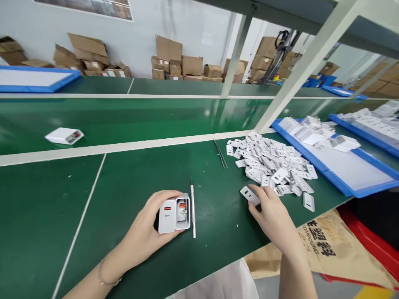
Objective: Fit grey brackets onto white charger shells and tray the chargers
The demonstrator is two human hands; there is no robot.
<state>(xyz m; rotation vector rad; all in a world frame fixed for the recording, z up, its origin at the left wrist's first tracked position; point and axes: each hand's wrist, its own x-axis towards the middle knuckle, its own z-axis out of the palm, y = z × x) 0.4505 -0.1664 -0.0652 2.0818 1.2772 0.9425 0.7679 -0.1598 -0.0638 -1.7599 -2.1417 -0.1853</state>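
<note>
My left hand [152, 218] is closed around two white charger housings side by side. One housing [167, 220] has its face plate on, with an orange USB port and a small slot; the other housing [183, 212] is open at the front, showing the parts inside. Between the thumb and fingers of my right hand [270, 211] is a white face plate [249, 195] with two slots. Just beyond that hand spreads a pile of similar white plates [264, 158]. A slim silver screwdriver [193, 211] lies right beside the housings.
Tweezers [220, 153] lie left of the pile. A blue-rimmed tray [368, 174] at the right holds several white housings [308, 128]. Another housing [64, 136] sits on the green belt at the far left. A slanted white post [289, 87] rises behind the pile.
</note>
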